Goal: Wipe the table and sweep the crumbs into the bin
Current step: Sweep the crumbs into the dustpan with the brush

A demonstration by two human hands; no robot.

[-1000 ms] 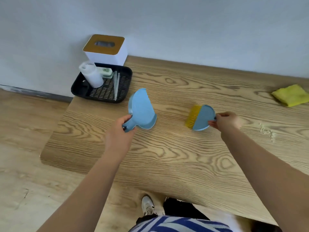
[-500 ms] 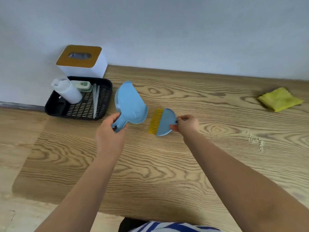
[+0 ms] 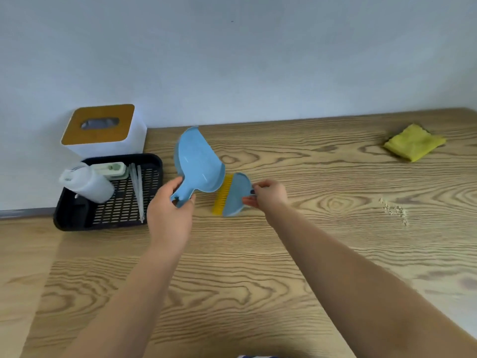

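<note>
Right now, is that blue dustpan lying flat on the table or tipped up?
Tipped up. The left hand grips the dustpan by its handle, its mouth raised toward the wall, its hollow empty.

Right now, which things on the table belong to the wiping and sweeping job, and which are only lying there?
For the job:
dustpan, in the left hand
brush, in the right hand
crumbs
yellow cloth
white bin

Only lying there:
black tray
white bottle

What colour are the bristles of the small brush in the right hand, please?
Yellow; the brush body is light blue, as the head view shows.
</note>
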